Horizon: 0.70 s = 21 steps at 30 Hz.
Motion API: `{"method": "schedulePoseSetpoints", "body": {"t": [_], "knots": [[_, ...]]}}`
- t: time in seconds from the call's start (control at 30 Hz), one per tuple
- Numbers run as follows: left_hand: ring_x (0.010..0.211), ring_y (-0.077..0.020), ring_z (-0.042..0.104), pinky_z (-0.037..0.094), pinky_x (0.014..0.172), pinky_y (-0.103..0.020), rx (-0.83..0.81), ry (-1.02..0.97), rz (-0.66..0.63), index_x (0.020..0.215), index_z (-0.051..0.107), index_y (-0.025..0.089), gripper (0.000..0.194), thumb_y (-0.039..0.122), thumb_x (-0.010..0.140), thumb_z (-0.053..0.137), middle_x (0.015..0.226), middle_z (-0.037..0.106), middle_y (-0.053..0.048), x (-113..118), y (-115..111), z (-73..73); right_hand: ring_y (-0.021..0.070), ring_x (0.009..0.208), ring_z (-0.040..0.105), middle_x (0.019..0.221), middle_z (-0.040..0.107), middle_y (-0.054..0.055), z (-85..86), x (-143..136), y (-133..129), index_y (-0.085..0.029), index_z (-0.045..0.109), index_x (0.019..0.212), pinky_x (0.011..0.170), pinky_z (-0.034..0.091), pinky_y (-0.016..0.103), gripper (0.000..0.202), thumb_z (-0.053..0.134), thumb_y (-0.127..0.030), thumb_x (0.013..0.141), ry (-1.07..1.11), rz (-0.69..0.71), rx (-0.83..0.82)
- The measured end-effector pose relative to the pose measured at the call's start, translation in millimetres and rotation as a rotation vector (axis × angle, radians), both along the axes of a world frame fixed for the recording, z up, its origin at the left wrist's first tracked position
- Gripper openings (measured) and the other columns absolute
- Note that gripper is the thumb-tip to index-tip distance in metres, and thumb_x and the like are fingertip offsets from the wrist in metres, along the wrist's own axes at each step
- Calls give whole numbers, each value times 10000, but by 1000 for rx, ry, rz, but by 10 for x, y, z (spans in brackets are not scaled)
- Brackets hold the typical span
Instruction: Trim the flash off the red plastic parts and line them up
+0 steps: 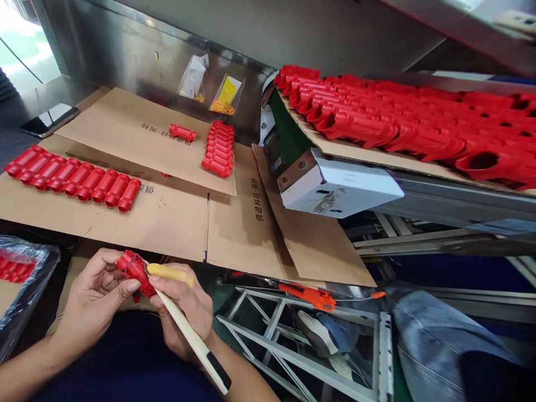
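My left hand (94, 296) is closed round a red plastic tubular part (136, 271), with the thumb on its near side. My right hand (186, 310) grips a long cream-coloured handle (188, 335) with a black end; the tool's working tip is hidden at the red part. A yellow finger cot (170, 273) covers one of my right fingers. Both hands are close together in front of my body, below the cardboard's front edge. Beyond them, a row of similar red parts (73, 177) lies on the cardboard (167, 226).
More red parts (218, 148) lie on an upper cardboard sheet (121, 125). Many fill the raised conveyor (360, 120) at right. A phone (50, 120), small bags (228, 95), a plastic-lined bin (46, 268), an orange-handled tool (312, 296) and another person's leg (444, 340) also show.
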<state>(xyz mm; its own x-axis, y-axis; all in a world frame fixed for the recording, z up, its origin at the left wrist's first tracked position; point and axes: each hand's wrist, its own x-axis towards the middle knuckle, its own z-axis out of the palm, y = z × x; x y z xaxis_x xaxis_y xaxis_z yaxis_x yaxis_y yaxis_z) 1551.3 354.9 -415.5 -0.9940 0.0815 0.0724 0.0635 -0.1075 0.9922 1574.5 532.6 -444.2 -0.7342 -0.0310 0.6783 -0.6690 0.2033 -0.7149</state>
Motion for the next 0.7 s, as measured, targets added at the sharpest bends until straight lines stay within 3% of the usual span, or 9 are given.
{"method": "schedulePoseSetpoints", "body": {"t": [0.3, 0.5, 0.57, 0.7], "knots": [[796, -149, 784, 646, 781, -193, -35, 10, -41, 988, 733, 267, 137, 267, 940, 862, 902, 802, 2, 12, -34, -48, 265, 1117, 761, 1188, 789, 129, 28, 8, -3, -222, 679, 1327, 937, 674, 431, 272, 608, -169, 1070, -22, -22, 23], [744, -130, 759, 622, 729, -153, 35, -6, 20, 979, 717, 233, 226, 287, 888, 917, 844, 786, -14, -19, 5, -61, 284, 1146, 745, 1182, 781, 164, 34, -57, 53, -189, 646, 1318, 958, 659, 476, 302, 593, -107, 1032, 35, 51, 133], [758, -155, 768, 644, 726, -208, 138, -87, -19, 1084, 664, 250, 317, 289, 896, 916, 890, 794, -26, -25, -19, -106, 273, 1120, 761, 1177, 788, 148, 32, -68, 89, -218, 665, 1286, 944, 663, 463, 220, 613, -190, 1074, -21, 55, 10], [866, -230, 795, 673, 775, -320, 309, -303, -118, 1243, 598, 296, 444, 344, 919, 898, 1031, 807, -75, 5, -69, -133, 197, 854, 787, 1063, 796, 95, 54, -98, 202, -237, 716, 1166, 771, 675, 341, 192, 664, -406, 1092, -301, 88, -468]]}}
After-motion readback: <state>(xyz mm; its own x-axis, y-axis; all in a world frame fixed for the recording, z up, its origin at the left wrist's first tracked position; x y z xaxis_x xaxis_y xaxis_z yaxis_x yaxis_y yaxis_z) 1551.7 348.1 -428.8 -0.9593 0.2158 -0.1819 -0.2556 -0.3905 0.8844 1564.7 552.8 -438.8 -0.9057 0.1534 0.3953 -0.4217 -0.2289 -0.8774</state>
